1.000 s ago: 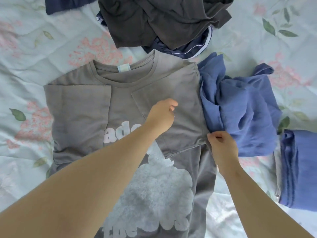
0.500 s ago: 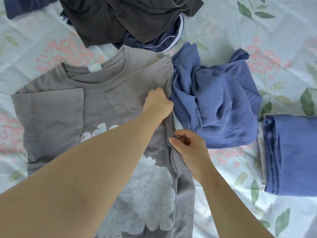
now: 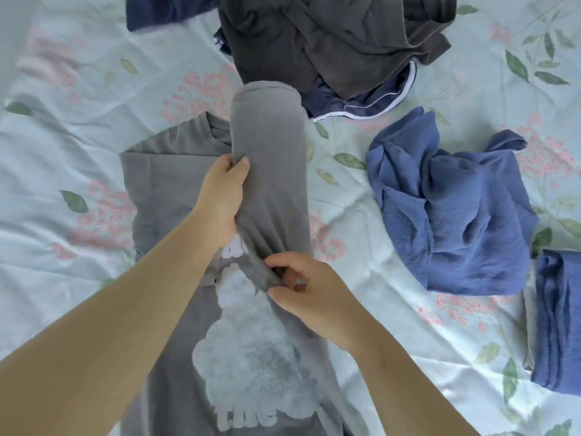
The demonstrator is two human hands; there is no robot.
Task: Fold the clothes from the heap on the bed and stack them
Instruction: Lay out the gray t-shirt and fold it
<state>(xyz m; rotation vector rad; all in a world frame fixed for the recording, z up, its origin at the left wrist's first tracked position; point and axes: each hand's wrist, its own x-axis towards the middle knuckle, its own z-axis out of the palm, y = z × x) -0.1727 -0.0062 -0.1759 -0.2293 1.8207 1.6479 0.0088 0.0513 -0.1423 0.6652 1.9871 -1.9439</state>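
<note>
On the near middle of the bed [image 3: 78,99], the grey T-shirt [image 3: 169,190] is lying with its printed side up, and its right side is standing up in a long tall fold toward the middle. The left hand [image 3: 221,199] is gripping this raised cloth high up, near the shoulder part, with thumb and fingers curling round the fabric. The right hand [image 3: 309,291] is pinching the same edge lower down, just beside the white print. The left side of the shirt is looking already folded inward and is lying flat.

As I judge it, the task is somewhere in its early or middle part. At the right edge one folded blue garment [image 3: 555,319] is sitting as a neat pile, so at least one piece is seeming finished. How many pieces it is holding I cannot tell. The grey shirt is only half way: the right side is not yet laid down, and the fold along its length is coming after that. To the right, well apart from the shirt, a crumpled blue garment [image 3: 449,221] is lying unfolded. At the far side the heap of dark clothes [image 3: 330,42] is waiting, with a navy piece [image 3: 361,107] showing a white stripe under it, and another dark blue piece [image 3: 166,11] at the far left.
</note>
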